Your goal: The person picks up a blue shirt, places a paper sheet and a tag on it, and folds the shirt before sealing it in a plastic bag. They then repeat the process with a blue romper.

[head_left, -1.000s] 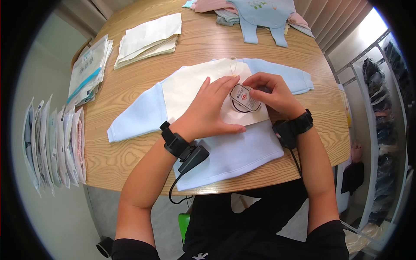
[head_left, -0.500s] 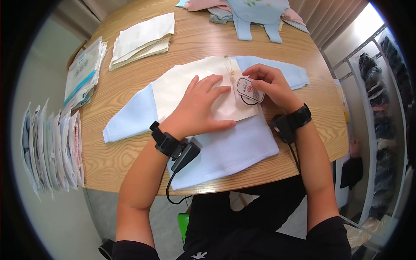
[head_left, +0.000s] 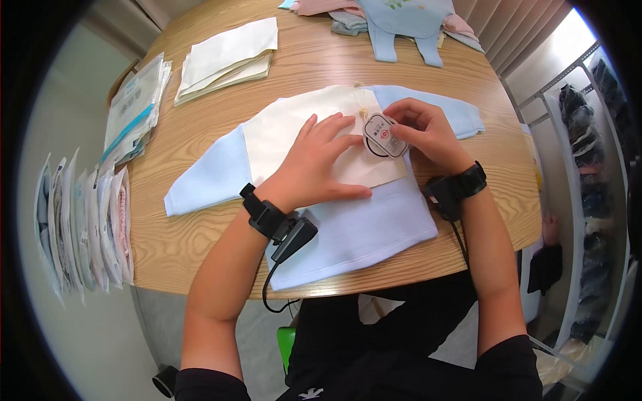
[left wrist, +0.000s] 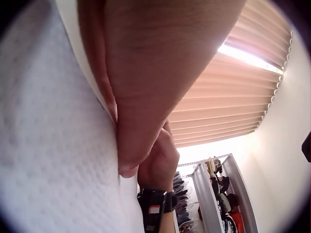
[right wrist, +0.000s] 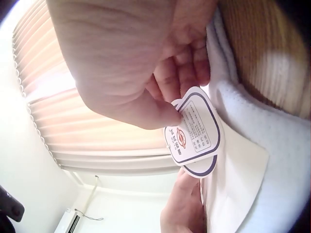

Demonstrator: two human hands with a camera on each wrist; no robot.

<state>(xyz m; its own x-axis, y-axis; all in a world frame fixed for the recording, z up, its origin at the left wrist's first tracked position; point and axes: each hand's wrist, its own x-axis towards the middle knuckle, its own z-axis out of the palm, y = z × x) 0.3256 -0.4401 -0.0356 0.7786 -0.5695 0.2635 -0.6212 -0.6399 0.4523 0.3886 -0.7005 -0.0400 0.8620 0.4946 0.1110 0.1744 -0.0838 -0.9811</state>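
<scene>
A light blue baby sweater (head_left: pixel 361 227) lies flat on the round wooden table (head_left: pixel 180 240), sleeves spread. A cream paper sheet (head_left: pixel 287 134) covers its upper half. My left hand (head_left: pixel 319 164) lies flat on the sheet, fingers straight, pressing it down. My right hand (head_left: pixel 418 130) pinches a rounded white hang tag (head_left: pixel 383 136) with red print, near the collar; a second tag shows behind it. In the right wrist view the thumb and fingers pinch the tag (right wrist: pixel 194 131) above the sweater (right wrist: pixel 272 145). The left wrist view shows my palm (left wrist: pixel 146 87) on the fabric (left wrist: pixel 48 160).
A stack of cream paper sheets (head_left: pixel 224 57) lies at the back left. Packaged garments (head_left: pixel 134 107) sit at the left edge, several more bags (head_left: pixel 80 220) hang beside the table. Baby clothes (head_left: pixel 394 20) are piled at the back. A clothes rack (head_left: pixel 588 167) stands on the right.
My right hand has carried the hang tag up toward the collar. My left hand's fingers drew back off the tag and stayed flat on the sheet.
</scene>
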